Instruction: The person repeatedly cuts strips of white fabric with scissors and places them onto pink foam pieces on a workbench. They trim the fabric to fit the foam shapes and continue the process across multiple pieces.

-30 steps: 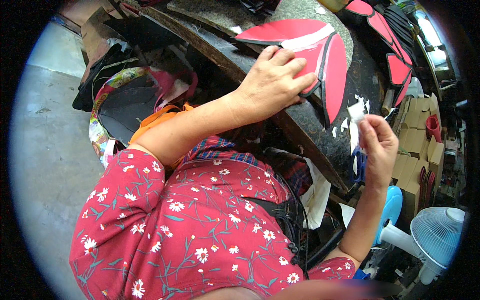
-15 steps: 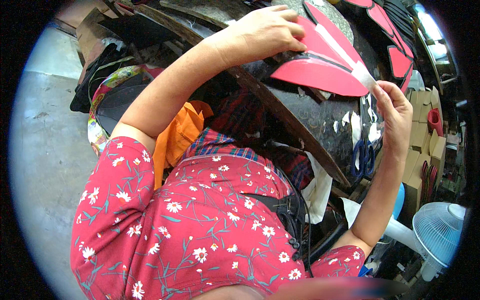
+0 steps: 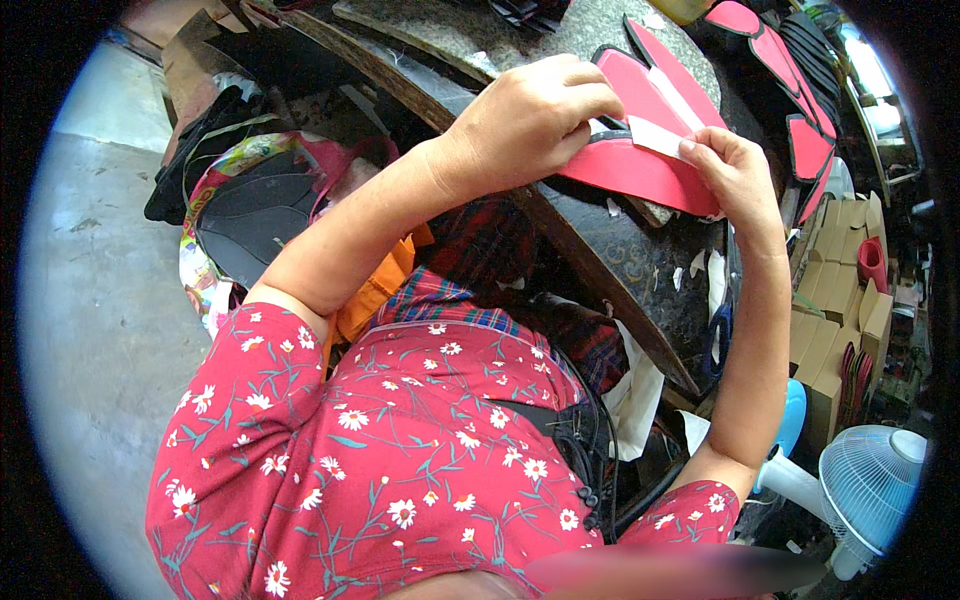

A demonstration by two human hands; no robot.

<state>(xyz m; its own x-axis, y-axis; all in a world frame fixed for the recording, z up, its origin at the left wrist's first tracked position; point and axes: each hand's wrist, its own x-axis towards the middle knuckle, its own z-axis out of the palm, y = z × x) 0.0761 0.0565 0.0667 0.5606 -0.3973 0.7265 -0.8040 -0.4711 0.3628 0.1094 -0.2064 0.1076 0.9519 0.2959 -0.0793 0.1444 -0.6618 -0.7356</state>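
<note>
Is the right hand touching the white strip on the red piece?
Touching. The head view shows the right hand with fingertips pressed on the white strip lying across the red piece.

Left hand [image 3: 530, 125] and right hand [image 3: 735, 175] on flat cut piece [image 3: 640, 170] atop workbench [image 3: 620, 250]; fan [image 3: 865, 490] lower right; bag [image 3: 240, 210] left.

1. The left hand [image 3: 530, 120] covered the near end of the red piece [image 3: 640, 170], so its grip there could not be made out.
2. The white strip [image 3: 655, 135] ran under the right hand [image 3: 735, 175]; its far end was hidden.
3. A smeared band blurred the bottom edge of the view.
4. The fan [image 3: 870, 490] was cut off by the dark rim.
5. The boxes [image 3: 840, 300] were too small to tell apart.
</note>
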